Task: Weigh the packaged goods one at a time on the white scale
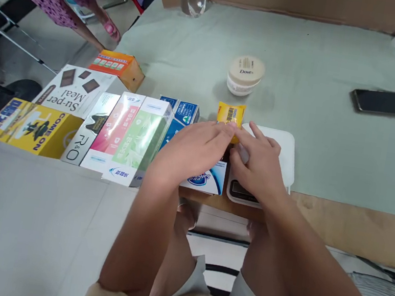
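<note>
Both my hands meet at the near table edge over a small white scale (285, 154). My left hand (192, 149) lies with fingers stretched forward, its fingertips touching a small yellow packet (230, 113). My right hand (260, 165) is curled beside it, fingers pinching the packet's lower edge above the scale's platform. Under my left hand lies a blue and white Safeguard box (207, 179).
A row of toothpaste boxes (135, 139), a yellow box (33, 128) and a Super Meal box (72, 92) lie to the left. A Dove jar (245, 75) stands behind the packet, a black phone (388, 103) to the right, and clear plastic bottles at the back. Another person's legs show at top left.
</note>
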### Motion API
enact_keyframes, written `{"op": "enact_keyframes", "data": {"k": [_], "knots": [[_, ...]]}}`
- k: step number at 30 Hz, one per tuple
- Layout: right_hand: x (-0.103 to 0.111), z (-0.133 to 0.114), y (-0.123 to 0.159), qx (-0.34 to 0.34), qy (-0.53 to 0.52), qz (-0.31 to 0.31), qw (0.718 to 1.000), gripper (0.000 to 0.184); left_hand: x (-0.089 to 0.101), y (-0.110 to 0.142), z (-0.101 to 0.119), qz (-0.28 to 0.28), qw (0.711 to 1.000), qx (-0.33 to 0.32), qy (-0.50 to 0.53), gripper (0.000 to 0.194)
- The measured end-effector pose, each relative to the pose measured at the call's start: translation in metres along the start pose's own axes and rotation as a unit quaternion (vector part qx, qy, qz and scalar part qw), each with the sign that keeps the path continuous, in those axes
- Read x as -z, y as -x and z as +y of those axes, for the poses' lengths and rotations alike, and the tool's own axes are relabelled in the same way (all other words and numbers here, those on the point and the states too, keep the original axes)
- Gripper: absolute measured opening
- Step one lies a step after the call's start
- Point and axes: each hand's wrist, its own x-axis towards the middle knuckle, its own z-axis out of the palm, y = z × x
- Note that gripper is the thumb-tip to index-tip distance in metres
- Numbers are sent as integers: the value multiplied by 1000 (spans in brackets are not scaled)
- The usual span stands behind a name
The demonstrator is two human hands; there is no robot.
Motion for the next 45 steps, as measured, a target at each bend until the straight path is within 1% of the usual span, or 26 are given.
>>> {"op": "enact_keyframes", "data": {"k": [1, 3, 5, 7, 9, 12, 15, 16, 17, 19, 20, 22, 25, 28, 31, 33, 34, 37, 39, 41, 43, 45], "knots": [[3, 0, 1, 4, -2, 13, 1000, 55, 1, 3, 4, 18, 1000, -6, 0, 48], [12, 0, 7, 14, 7, 46, 999, 56, 2, 10, 13, 49, 998, -42, 6, 50], [24, 5, 17, 20, 20, 79, 996, 53, -1, 18, 25, 57, 994, -92, 17, 50], [34, 14, 31, 17, 27, 106, 994, 49, -8, 24, 38, 34, 992, -122, 16, 49], [42, 25, 47, 4, 22, 118, 993, 45, -20, 27, 49, -7, 993, -114, -2, 48], [48, 41, 67, -23, 10, 93, 995, 43, -39, 28, 61, -70, 993, -77, -46, 51], [49, 52, 79, -27, 6, 55, 998, 44, -53, 26, 64, -127, 985, -61, -96, 59], [50, 54, 81, -25, 5, 52, 998, 45, -55, 26, 64, -132, 983, -59, -117, 61], [50, 56, 82, -23, 4, 53, 998, 45, -56, 26, 64, -124, 981, -56, -138, 62], [51, 57, 83, -22, 2, 66, 998, 46, -57, 27, 65, -84, 980, -43, -173, 62], [51, 57, 83, -24, 0, 75, 997, 46, -57, 28, 67, -67, 980, -35, -182, 61], [50, 58, 82, -30, -8, 81, 996, 47, -58, 30, 70, -57, 982, -22, -176, 58], [44, 59, 81, -40, -17, 59, 997, 50, -65, 31, 75, -75, 985, -29, -154, 57], [38, 61, 78, -53, -13, 26, 998, 50, -75, 30, 78, -96, 984, -35, -149, 64], [37, 63, 75, -71, -49, 28, 996, 48, -83, 27, 78, -113, 985, -39, -122, 71], [39, 65, 75, -98, -114, 60, 987, 44, -87, 26, 77, -126, 987, -54, -83, 73], [41, 66, 75, -118, -153, 84, 977, 42, -88, 26, 77, -131, 987, -64, -62, 74], [49, 73, 78, -191, -244, 161, 937, 30, -93, 26, 77, -142, 985, -94, -19, 78], [54, 81, 80, -227, -266, 209, 913, 24, -94, 27, 77, -140, 984, -106, -9, 75], [58, 91, 81, -254, -275, 246, 894, 22, -93, 27, 77, -125, 985, -120, -3, 67], [60, 98, 80, -283, -288, 258, 878, 22, -91, 26, 76, -110, 985, -130, 6, 57], [61, 101, 78, -317, -301, 244, 866, 22, -88, 25, 75, -111, 986, -125, 7, 53]]}}
